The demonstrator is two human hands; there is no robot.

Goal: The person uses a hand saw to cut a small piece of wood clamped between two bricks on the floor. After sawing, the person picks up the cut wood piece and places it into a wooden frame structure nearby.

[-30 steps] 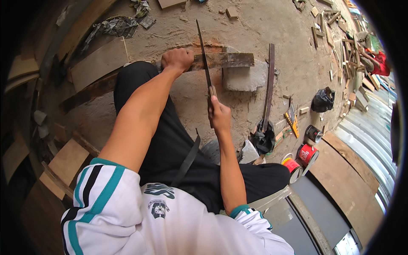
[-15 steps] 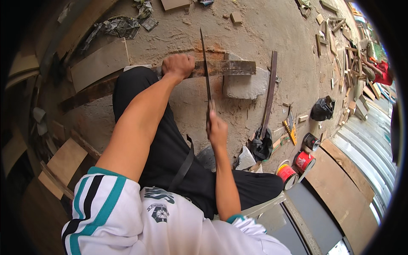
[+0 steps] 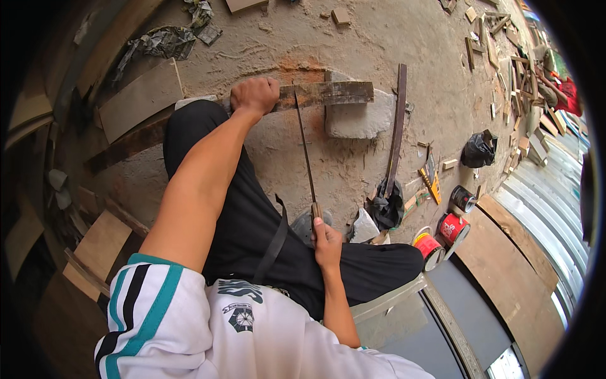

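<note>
A long dark wooden plank runs left to right, its right end resting on a pale block. My left hand is closed on the plank, beside my bent knee, which covers part of it. In my right hand is the wooden handle of a handsaw, held close to my lap. The saw's narrow blade points away from me, its tip end at the plank, a little right of my left hand.
A second dark wood strip lies right of the block. Beyond are a black plastic bag, a yellow-handled saw and paint cans. Wood scraps and a person in red are at far right. Thin boards lie left.
My right hand has drawn the saw back toward my body, so its tip end is now at the plank instead of well beyond it. My left hand stays on the plank.
</note>
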